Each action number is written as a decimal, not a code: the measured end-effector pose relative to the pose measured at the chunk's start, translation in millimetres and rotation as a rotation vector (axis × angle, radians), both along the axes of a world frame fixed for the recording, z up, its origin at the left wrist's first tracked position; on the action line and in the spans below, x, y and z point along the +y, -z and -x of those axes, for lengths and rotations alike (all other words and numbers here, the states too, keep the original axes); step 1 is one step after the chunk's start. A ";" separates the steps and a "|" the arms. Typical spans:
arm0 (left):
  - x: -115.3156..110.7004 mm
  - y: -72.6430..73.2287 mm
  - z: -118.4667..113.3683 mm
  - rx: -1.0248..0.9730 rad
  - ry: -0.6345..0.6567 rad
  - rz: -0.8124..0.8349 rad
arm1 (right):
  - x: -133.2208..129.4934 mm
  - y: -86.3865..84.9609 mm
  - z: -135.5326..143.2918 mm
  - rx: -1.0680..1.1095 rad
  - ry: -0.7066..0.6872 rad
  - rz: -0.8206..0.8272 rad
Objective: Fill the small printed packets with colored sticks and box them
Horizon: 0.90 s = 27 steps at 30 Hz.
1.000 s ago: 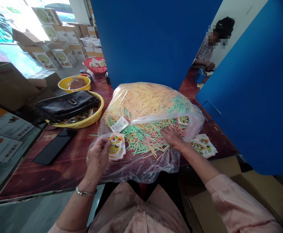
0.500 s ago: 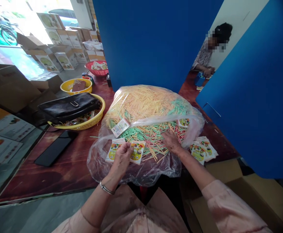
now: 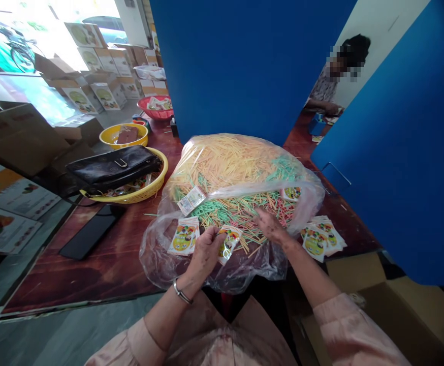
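Note:
My left hand pinches a small printed packet with a yellow-green design, over the front edge of a clear plastic bag. Beside that hand, several matching packets lie on the bag's plastic. Thin coloured sticks in green, yellow and pink fill the bag's open mouth. Among them is my right hand, fingers drawn together on some sticks; how many is hidden. A pale printed packet rests at the left of the opening. Another packet sits at its right.
More packets are piled right of the bag. On the left are a black phone and a black handbag on a yellow basket. Blue panels stand behind and to the right. A co-worker sits beyond them.
My left hand has moved right with its packet, which is now tilted and apart from the packets on the left. My right hand has drawn back slightly, and its fingertips show more.

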<state>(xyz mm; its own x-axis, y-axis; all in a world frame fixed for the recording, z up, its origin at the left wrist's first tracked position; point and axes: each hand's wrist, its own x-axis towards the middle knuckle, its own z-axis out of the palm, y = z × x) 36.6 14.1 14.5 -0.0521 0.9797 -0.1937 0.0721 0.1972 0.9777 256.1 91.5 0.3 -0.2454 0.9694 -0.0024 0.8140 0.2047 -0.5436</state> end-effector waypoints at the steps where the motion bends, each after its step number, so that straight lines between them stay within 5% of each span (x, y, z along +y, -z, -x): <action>1: -0.5 0.5 0.4 0.046 0.007 -0.015 | 0.1 -2.2 -0.6 0.144 0.005 0.068; 5: -1.8 -2.7 0.1 0.134 0.022 -0.040 | 0.1 -7.6 1.3 0.490 0.001 0.212; 13: -0.2 -2.7 -2.4 -0.176 0.093 0.025 | -1.1 -7.2 13.8 0.574 0.093 0.085; 20: -2.0 -1.8 -3.6 0.264 0.159 -0.161 | 0.6 1.8 23.3 1.149 0.300 0.169; 27: -3.0 -6.6 -8.1 0.220 0.245 -0.117 | -1.5 10.3 21.2 1.088 0.324 0.196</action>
